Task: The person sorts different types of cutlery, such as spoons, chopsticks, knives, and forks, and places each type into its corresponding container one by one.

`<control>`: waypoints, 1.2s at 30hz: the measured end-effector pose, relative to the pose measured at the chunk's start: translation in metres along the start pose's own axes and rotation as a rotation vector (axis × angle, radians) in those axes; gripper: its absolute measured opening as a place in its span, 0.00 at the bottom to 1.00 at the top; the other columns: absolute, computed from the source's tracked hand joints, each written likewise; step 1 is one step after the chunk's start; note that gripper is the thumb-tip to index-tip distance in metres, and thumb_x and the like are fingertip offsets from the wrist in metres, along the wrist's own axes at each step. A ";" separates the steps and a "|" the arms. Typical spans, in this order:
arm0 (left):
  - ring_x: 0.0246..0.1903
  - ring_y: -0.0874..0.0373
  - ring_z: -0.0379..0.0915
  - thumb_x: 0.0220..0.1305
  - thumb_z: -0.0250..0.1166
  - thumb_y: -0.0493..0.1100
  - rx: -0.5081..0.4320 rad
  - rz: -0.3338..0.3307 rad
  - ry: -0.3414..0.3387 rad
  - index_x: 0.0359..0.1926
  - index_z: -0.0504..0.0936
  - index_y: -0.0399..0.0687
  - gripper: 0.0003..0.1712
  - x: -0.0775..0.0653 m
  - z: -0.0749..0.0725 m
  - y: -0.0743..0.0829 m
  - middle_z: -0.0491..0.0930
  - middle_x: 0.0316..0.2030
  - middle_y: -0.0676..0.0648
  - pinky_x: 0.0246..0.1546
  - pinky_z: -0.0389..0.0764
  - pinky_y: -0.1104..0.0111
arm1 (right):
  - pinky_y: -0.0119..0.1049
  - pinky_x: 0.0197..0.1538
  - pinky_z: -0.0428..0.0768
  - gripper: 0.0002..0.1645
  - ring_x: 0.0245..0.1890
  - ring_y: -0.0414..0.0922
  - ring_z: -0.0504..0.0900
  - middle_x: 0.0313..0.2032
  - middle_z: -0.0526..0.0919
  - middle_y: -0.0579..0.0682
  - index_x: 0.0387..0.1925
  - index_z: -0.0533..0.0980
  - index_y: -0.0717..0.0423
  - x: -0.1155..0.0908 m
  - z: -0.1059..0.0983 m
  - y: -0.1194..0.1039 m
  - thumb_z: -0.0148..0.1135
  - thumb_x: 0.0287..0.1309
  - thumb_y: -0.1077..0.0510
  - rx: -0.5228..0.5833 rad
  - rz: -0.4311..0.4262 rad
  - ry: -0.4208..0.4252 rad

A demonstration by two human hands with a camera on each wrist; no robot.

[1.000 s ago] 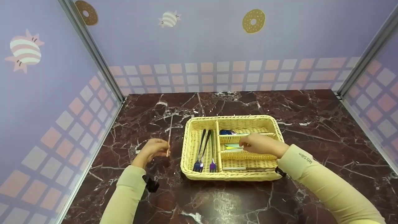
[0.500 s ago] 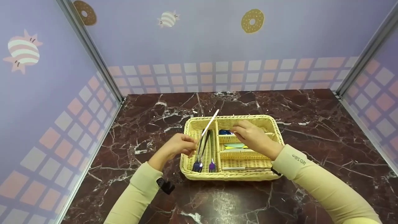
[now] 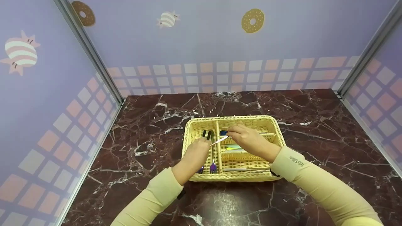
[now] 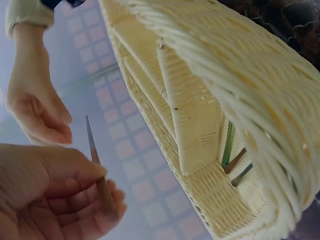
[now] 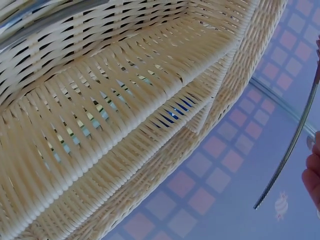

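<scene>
In the head view my left hand (image 3: 194,157) is over the left compartment of a pale yellow wicker cutlery basket (image 3: 232,179). It pinches a slim table knife (image 3: 220,140) by its brownish handle. The thin blade points up and right, as the left wrist view also shows the knife (image 4: 94,150) between thumb and fingers. My right hand (image 3: 251,142) hovers over the divided right side, fingers loosely bent, near the blade's tip but apart from it in the left wrist view. Below the left hand lie dark-handled forks and a purple-tined fork (image 3: 213,168), partly covered.
Blue spoons (image 3: 223,133) lie in the back right compartment. Light green and yellow utensils (image 3: 233,146) sit in the middle one, and a light-handled knife (image 3: 235,169) in the front one. Dark red marbled tabletop (image 3: 150,125) surrounds the basket, with patterned panels behind and at the sides.
My left hand has moved right, from beside the basket to over its left compartment, bringing the knife along and tilting it rightward. My right hand has shifted slightly left and up.
</scene>
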State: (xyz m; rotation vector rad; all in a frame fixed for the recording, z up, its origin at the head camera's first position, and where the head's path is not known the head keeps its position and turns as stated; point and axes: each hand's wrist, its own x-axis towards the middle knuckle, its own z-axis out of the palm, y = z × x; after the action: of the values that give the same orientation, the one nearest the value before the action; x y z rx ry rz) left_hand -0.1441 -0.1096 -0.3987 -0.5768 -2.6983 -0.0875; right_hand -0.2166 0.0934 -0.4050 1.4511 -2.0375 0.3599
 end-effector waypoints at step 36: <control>0.24 0.51 0.74 0.46 0.58 0.26 0.083 0.048 0.451 0.40 0.77 0.36 0.16 0.001 0.017 -0.024 0.77 0.29 0.41 0.20 0.78 0.68 | 0.32 0.18 0.70 0.08 0.15 0.42 0.68 0.18 0.73 0.49 0.19 0.70 0.57 -0.022 0.000 0.005 0.58 0.39 0.71 0.163 0.247 -0.405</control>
State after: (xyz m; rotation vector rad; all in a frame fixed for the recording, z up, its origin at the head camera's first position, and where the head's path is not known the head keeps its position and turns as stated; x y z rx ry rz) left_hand -0.1604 -0.1284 -0.4137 -0.5235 -2.2389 -0.0815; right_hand -0.2160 0.1120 -0.4183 1.4598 -2.5780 0.3616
